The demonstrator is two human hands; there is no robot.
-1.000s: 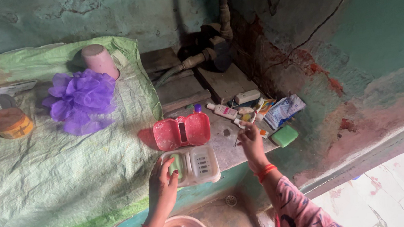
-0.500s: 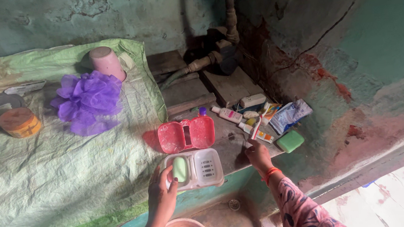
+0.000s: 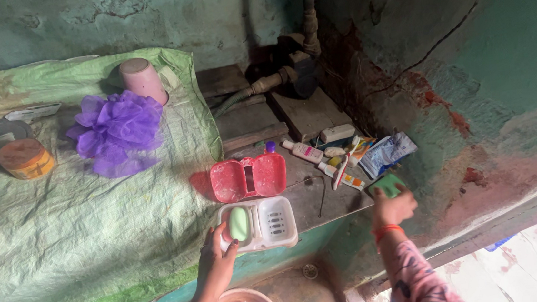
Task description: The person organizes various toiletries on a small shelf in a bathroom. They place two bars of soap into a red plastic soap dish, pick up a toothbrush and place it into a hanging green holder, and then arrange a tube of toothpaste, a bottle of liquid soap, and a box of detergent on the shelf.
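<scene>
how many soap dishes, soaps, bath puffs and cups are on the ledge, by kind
Open hinged plastic soap dishes: 2, one red, one white
Green soap bars: 2, one in the white dish, one under the right hand
Purple mesh bath puffs: 1
Upturned pink plastic cups: 1
Total: 6

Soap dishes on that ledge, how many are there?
2. A red soap dish lies open and empty near the green cover's edge. A white soap dish sits just in front of it, holding a green soap bar, with the left hand touching it.
</scene>
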